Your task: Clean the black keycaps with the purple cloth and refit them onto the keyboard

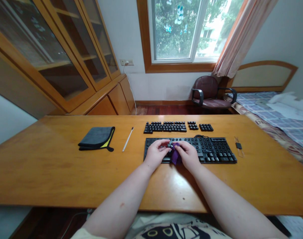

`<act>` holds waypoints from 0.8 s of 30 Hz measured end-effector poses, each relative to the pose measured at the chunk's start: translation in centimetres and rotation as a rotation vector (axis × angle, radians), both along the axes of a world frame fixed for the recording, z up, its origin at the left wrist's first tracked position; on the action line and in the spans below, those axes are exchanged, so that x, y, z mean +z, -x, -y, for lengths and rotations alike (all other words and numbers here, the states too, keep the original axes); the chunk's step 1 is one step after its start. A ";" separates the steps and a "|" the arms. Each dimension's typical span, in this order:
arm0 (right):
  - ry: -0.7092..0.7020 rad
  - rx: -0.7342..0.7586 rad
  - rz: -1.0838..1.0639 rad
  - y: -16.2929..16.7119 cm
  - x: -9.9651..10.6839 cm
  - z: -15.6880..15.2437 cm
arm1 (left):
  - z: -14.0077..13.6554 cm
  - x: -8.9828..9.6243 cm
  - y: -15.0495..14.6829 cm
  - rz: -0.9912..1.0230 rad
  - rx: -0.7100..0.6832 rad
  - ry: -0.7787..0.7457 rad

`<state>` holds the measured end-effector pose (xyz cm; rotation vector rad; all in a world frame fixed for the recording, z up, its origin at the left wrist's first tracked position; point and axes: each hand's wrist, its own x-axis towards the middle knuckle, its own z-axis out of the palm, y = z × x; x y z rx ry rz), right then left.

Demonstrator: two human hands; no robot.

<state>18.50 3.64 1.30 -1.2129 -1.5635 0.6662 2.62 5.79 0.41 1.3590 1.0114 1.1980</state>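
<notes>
Both hands meet above the near half of a black keyboard [217, 149], most of whose keycaps are off, with a few still on at its lower right. Between the fingertips of my left hand [156, 152] is a small dark keycap [169, 145], partly hidden by the fingers. My right hand [190, 154] pinches a purple cloth [175, 155] that hangs down over the keyboard's front edge and touches the keycap. Behind the keyboard, loose black keycaps [166, 127] lie in rows, with smaller groups of keycaps [206, 127] to their right.
Left of the keyboard lie a white toothbrush [128, 139] and a folded grey cloth [96, 136] with yellow lining. A wire keycap puller [238, 146] lies on the right. All rest on a wooden table [66, 179]. A chair [208, 91] stands beyond.
</notes>
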 end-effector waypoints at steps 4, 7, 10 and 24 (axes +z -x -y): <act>-0.013 -0.047 -0.079 -0.3 -0.3 -0.3 | -0.1 0.1 0.0 0.021 0.038 -0.020; -0.015 -0.051 -0.115 -0.4 -0.5 -0.4 | -0.1 0.1 0.0 0.015 0.071 -0.046; -0.007 -0.017 -0.115 -0.3 -0.4 -0.3 | -0.2 -0.1 0.1 -0.017 0.102 -0.090; 0.270 0.032 -0.098 0.6 -1.1 0.0 | 1.2 0.8 0.6 -0.603 -0.045 -0.591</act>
